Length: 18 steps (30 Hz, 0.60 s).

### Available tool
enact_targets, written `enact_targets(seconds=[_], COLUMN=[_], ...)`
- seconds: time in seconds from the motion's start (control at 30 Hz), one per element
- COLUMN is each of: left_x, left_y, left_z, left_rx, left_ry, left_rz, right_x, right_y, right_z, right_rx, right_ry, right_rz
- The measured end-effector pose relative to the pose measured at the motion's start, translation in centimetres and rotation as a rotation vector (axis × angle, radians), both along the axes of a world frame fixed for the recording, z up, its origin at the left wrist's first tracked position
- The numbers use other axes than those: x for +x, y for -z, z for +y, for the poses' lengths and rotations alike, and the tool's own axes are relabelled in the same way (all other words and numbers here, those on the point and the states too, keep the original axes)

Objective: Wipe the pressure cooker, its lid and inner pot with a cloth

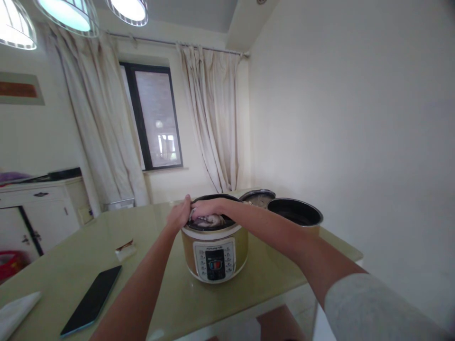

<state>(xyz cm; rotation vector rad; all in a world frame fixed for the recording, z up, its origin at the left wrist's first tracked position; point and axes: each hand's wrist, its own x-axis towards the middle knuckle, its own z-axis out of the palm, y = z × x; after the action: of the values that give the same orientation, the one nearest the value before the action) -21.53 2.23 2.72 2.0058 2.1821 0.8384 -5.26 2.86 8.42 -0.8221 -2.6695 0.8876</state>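
An electric cooker [242,251] with a button panel on its front stands before me on the table, its top uncovered. My left hand [179,214] grips the left side of its rim, thumb upward. Reaching across from the right, my right hand [207,207] is inside the opening, its fingers pressed on a greyish, crumpled cloth [209,221]. That cloth lies bunched against the inner wall near the front. My fingertips are partly hidden by the cloth and the rim.
Right of the cooker sits a dark inner pot [313,219], with a round metal-rimmed lid [259,195] behind it. On the pale green table [170,303] to the left lie a black phone or tablet [92,299], a small packet [125,250] and a white item [17,312].
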Motion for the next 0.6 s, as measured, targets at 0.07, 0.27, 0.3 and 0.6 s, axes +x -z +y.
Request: enact_targets(seconds=[0.07, 0.27, 0.3, 0.6], left_x=[-0.1, -0.3, -0.3, 0.1], left_y=[0.0, 0.2, 0.2, 0.0], left_z=[0.2, 0.5, 0.4, -0.2], left_rx=[0.004, 0.01, 0.003, 0.021], left_ry=[0.012, 0.052, 0.058, 0.069], left_rz=[0.004, 0.023, 0.022, 0.05], right_x=[1.4, 6.0, 6.2, 0.8], right_y=[0.3, 0.6, 0.7, 2.3], right_z=[0.2, 2.1, 2.5, 5.2], right_rx=[-0.025, 0.308, 0.361, 0.788], right_ry=[-0.026, -0.05, -0.031, -0.286], right_rz=[-0.16, -0.709, -0.733, -0.575])
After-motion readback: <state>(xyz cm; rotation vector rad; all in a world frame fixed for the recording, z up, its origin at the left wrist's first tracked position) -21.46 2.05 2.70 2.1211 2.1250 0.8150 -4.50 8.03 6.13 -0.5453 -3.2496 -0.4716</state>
